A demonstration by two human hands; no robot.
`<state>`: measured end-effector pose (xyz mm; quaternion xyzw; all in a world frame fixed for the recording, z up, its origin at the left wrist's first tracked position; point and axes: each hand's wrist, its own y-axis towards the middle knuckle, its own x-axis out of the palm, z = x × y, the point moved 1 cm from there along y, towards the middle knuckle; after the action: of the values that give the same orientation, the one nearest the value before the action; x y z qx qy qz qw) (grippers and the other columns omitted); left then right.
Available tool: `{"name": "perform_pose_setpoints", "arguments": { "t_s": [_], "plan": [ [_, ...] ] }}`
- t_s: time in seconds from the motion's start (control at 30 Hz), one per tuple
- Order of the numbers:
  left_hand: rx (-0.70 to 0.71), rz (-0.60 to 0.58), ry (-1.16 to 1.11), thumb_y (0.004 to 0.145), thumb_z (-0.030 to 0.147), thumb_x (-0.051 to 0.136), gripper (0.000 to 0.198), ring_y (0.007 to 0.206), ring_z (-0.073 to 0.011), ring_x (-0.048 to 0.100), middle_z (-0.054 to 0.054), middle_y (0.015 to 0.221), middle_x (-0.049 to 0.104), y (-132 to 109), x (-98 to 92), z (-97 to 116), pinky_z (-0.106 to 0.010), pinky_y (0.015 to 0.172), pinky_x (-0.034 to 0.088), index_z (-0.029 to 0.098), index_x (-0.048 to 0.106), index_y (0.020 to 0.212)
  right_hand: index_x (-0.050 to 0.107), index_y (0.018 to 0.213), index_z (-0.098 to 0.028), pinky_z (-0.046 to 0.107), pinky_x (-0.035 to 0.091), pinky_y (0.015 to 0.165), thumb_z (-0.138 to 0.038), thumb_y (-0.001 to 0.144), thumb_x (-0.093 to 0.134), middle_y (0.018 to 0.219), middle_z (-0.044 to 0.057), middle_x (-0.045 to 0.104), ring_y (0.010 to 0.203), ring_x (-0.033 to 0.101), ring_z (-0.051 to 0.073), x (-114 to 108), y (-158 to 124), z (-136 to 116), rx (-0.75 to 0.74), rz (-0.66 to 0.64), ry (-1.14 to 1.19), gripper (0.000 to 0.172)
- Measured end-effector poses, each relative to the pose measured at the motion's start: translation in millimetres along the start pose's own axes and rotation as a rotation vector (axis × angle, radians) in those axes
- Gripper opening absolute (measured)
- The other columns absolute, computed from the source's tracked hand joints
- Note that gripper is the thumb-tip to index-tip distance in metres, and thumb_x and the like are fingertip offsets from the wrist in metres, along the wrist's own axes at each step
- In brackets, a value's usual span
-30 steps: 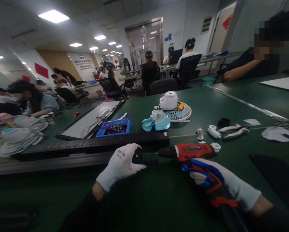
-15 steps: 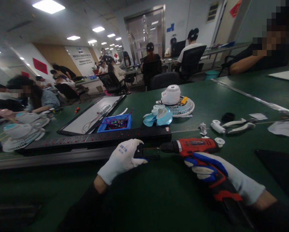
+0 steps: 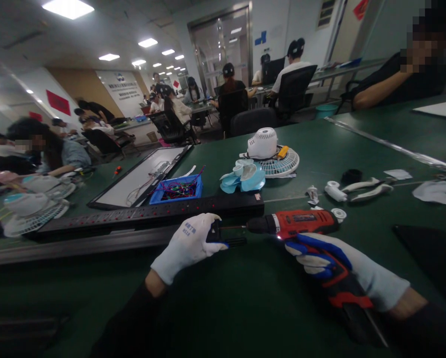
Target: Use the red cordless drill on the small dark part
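My left hand (image 3: 187, 244), in a white glove, is closed on a small black part (image 3: 223, 235) and holds it upright on the green table (image 3: 245, 293). My right hand (image 3: 342, 271), in a white and blue glove, grips a red cordless drill (image 3: 301, 222). The drill lies level, and its thin bit points left into the black part. A small light glows under the drill's nose. Just behind both hands lies a long black bar (image 3: 144, 217) with a row of red dots.
Behind the bar stand a blue tray of coloured wires (image 3: 178, 190), a blue fan blade (image 3: 243, 178), a white fan motor on a grille (image 3: 271, 154) and a flat framed panel (image 3: 141, 178). White-handled pliers (image 3: 361, 189) lie to the right. Other people sit at nearby tables.
My view has tilted slightly, so everything sits a little higher. Both hands keep their grip. The light under the drill's nose now shows.
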<state>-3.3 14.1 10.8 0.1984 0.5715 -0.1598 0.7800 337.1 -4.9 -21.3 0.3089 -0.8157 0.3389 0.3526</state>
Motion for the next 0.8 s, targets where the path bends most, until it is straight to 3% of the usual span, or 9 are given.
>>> {"name": "perform_pose_setpoints", "arguments": {
  "t_s": [0.23, 0.4, 0.7, 0.8],
  "plan": [
    [0.002, 0.002, -0.019, 0.084, 0.053, 0.075, 0.061, 0.111, -0.0299, 0.067, -0.011, 0.122, 0.068, 0.4, -0.7, -0.1, -0.046, 0.1, 0.052, 0.02, 0.054, 0.131, 0.074, 0.089, -0.006, 0.01, 0.043, 0.046, -0.034, 0.078, 0.086, 0.065, -0.003, 0.058, 0.048, 0.05, 0.001, 2.2, -2.7, 0.4, -0.007, 0.08, 0.046, 0.033],
    [-0.012, -0.002, -0.023, 0.083, 0.052, 0.077, 0.062, 0.11, -0.0296, 0.067, -0.011, 0.122, 0.068, 0.7, -1.1, 0.3, -0.045, 0.1, 0.052, 0.02, 0.055, 0.13, 0.072, 0.078, -0.006, 0.009, 0.038, 0.042, -0.036, 0.074, 0.088, 0.056, -0.007, 0.05, 0.043, 0.042, 0.001, 1.4, 1.1, -1.5, 0.017, 0.052, 0.028, 0.035],
    [0.003, 0.0, -0.028, 0.084, 0.054, 0.076, 0.063, 0.109, -0.0292, 0.068, -0.011, 0.123, 0.068, 1.1, -0.1, -1.4, -0.045, 0.098, 0.053, 0.021, 0.054, 0.132, 0.071, 0.086, -0.007, 0.008, 0.04, 0.046, -0.037, 0.08, 0.083, 0.064, -0.004, 0.053, 0.048, 0.043, 0.001, 2.1, -1.0, -0.1, -0.019, 0.051, 0.018, 0.032],
    [0.0, 0.003, -0.024, 0.083, 0.053, 0.077, 0.062, 0.108, -0.0297, 0.069, -0.011, 0.121, 0.069, 2.0, -2.0, 0.9, -0.046, 0.098, 0.054, 0.021, 0.055, 0.132, 0.073, 0.083, -0.006, 0.008, 0.04, 0.045, -0.037, 0.079, 0.084, 0.058, -0.005, 0.052, 0.045, 0.042, 0.001, -0.4, 1.3, -0.7, -0.006, 0.034, 0.009, 0.033]
  ]
}}
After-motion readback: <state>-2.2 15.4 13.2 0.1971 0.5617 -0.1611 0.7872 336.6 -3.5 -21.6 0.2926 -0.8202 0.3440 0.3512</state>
